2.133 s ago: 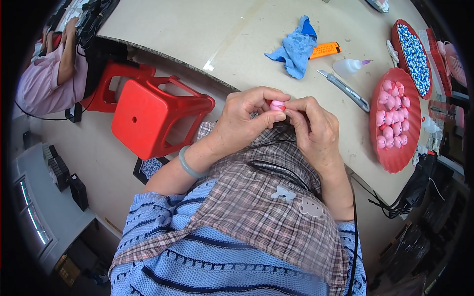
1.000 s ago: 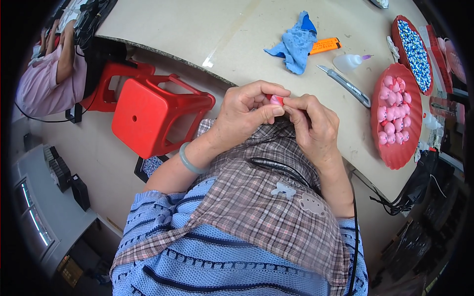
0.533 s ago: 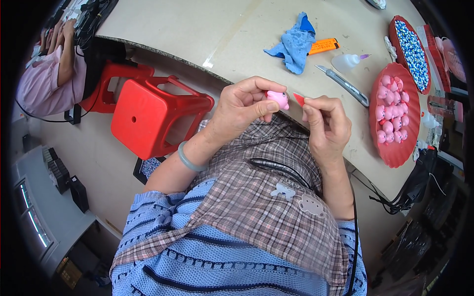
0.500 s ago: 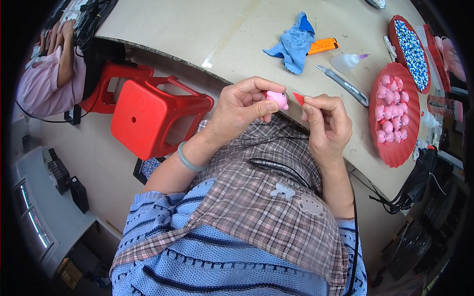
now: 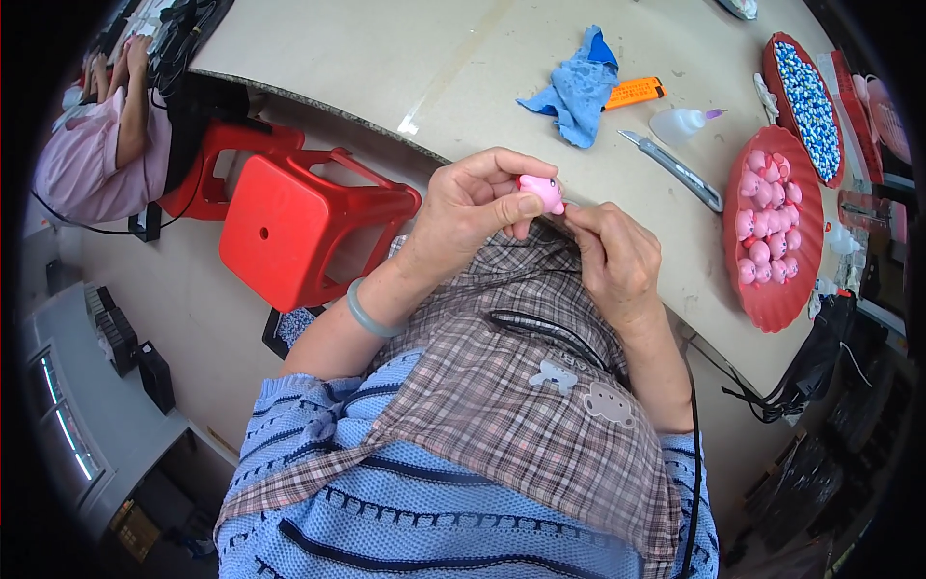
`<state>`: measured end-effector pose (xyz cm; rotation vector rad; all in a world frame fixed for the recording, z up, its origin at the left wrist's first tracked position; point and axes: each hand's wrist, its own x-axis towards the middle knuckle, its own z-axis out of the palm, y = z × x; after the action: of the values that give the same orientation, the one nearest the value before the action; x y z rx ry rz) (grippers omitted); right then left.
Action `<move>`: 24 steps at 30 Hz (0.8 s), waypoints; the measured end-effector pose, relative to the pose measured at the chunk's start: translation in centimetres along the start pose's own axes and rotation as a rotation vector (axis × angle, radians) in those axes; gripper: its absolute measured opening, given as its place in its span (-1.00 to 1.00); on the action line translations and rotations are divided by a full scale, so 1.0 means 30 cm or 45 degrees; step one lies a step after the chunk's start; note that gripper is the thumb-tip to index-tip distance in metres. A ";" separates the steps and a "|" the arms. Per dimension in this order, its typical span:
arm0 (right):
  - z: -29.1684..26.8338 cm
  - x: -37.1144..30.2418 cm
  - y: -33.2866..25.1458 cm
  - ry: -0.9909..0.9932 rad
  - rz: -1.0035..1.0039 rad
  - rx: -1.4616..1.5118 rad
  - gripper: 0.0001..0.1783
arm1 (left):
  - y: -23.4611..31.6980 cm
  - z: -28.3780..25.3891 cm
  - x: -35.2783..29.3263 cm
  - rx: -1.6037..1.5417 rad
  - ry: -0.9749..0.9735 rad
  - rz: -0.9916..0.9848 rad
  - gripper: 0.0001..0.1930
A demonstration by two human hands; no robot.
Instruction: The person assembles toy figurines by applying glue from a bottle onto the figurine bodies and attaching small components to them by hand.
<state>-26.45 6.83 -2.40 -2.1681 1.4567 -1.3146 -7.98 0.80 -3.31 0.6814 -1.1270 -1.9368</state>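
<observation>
Above my lap at the table's edge, my left hand (image 5: 475,205) pinches a small pink toy figure (image 5: 544,193) between thumb and fingers. Its dark eye marks and a bit of red show. My right hand (image 5: 619,256) is closed in a pinch, its fingertips right against the figure's lower right side. The small red pointed piece seen in those fingers a moment before is now hidden behind them. A red scalloped tray (image 5: 801,299) to the right bears several more pink figures (image 5: 769,220).
On the table (image 5: 386,58) lie a blue cloth (image 5: 577,101), an orange packet (image 5: 635,93), a white squeeze bottle (image 5: 677,124) and a grey utility knife (image 5: 673,170). Another red tray holds blue and white bits (image 5: 808,111). A red stool (image 5: 265,232) and a seated person (image 5: 106,159) are left.
My right hand has moved left and turned, bringing its fingertips against the pink figure. The red pointed piece has gone out of sight. My left hand has stayed nearly still.
</observation>
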 end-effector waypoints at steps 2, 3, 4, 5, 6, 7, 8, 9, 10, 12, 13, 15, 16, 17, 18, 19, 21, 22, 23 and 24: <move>-0.006 -0.008 -0.014 0.045 0.037 0.020 -0.79 | 0.008 0.006 0.000 0.003 0.005 -0.004 -0.71; -0.012 -0.006 -0.025 0.119 0.152 0.092 -0.79 | 0.010 0.008 -0.002 0.005 0.009 -0.005 -0.72; -0.017 0.008 -0.036 0.198 0.266 0.162 -0.80 | 0.008 0.007 0.000 0.007 0.004 -0.005 -0.72; -0.021 0.023 -0.047 0.185 0.273 0.184 -0.81 | 0.003 0.005 -0.001 0.022 0.007 0.004 -0.72; -0.014 0.042 -0.055 0.188 0.273 0.182 -0.81 | 0.000 0.004 -0.002 0.036 0.010 0.014 -0.72; -0.002 0.064 -0.059 0.109 0.160 0.173 -0.81 | 0.002 0.004 -0.003 0.037 0.006 0.013 -0.72; 0.008 0.080 -0.057 0.028 0.047 0.164 -0.81 | 0.004 0.004 -0.005 0.090 0.010 0.000 -0.72; 0.016 0.081 -0.049 -0.042 0.028 0.071 -0.82 | 0.005 0.005 -0.005 0.144 0.015 -0.013 -0.72; 0.016 0.077 -0.049 -0.045 0.027 0.073 -0.82 | 0.003 0.007 -0.007 0.142 0.018 -0.013 -0.72; 0.008 0.067 -0.045 -0.047 0.039 0.054 -0.84 | 0.000 0.013 -0.009 0.087 0.017 -0.006 -0.72; 0.008 0.054 -0.028 -0.048 0.036 0.054 -0.84 | 0.000 0.007 -0.003 0.087 0.018 -0.003 -0.72; 0.012 0.021 0.010 -0.088 0.000 -0.078 -0.83 | 0.000 -0.010 0.012 -0.160 0.026 0.031 -0.73; 0.008 0.018 0.004 -0.087 0.001 -0.079 -0.83 | 0.002 -0.010 0.013 -0.160 0.025 0.031 -0.73; 0.001 0.014 -0.008 -0.062 0.035 -0.036 -0.82 | 0.005 -0.010 0.014 -0.140 -0.014 0.026 -0.73; -0.006 0.014 -0.017 -0.036 0.068 0.008 -0.82 | 0.007 -0.010 0.015 -0.120 -0.054 0.021 -0.73; -0.015 0.024 -0.022 -0.034 0.067 0.010 -0.82 | 0.005 -0.013 0.014 -0.118 -0.053 0.022 -0.73; -0.037 0.044 -0.029 0.078 0.201 -0.132 -0.76 | -0.001 -0.022 0.009 -0.208 -0.071 0.065 -0.71; -0.038 0.052 -0.014 0.082 0.198 -0.133 -0.76 | 0.003 -0.019 0.012 -0.206 -0.073 0.069 -0.71; -0.035 0.064 0.013 0.082 0.123 -0.200 -0.74 | 0.008 -0.013 0.013 -0.228 -0.078 0.067 -0.70; -0.033 0.071 0.033 0.082 0.049 -0.266 -0.71 | 0.012 -0.009 0.015 -0.250 -0.082 0.065 -0.69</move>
<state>-27.60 4.85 -1.26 -2.2282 1.7223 -1.2822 -7.91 0.20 -3.15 0.4830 -0.9668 -2.0060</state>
